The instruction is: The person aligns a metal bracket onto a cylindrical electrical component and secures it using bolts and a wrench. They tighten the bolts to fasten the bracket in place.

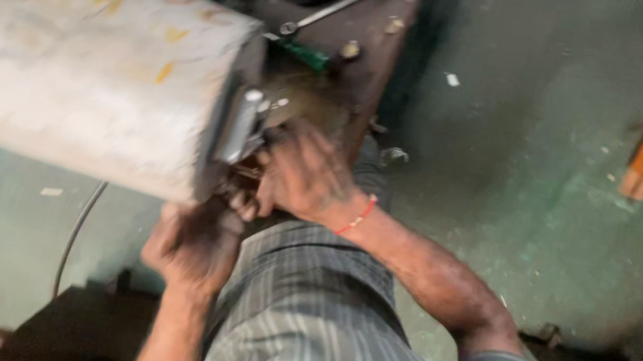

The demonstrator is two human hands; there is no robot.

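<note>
Both hands — left hand (192, 241), right hand (305, 176) — grip fittings at the grey cylinder's (79, 58) end face.

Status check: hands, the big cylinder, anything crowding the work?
Both hands at the open end of the big pale cylinder: right hand by a metal bracket, left hand below. Grip blurred. Wrench and green-handled tool lie behind.
</note>
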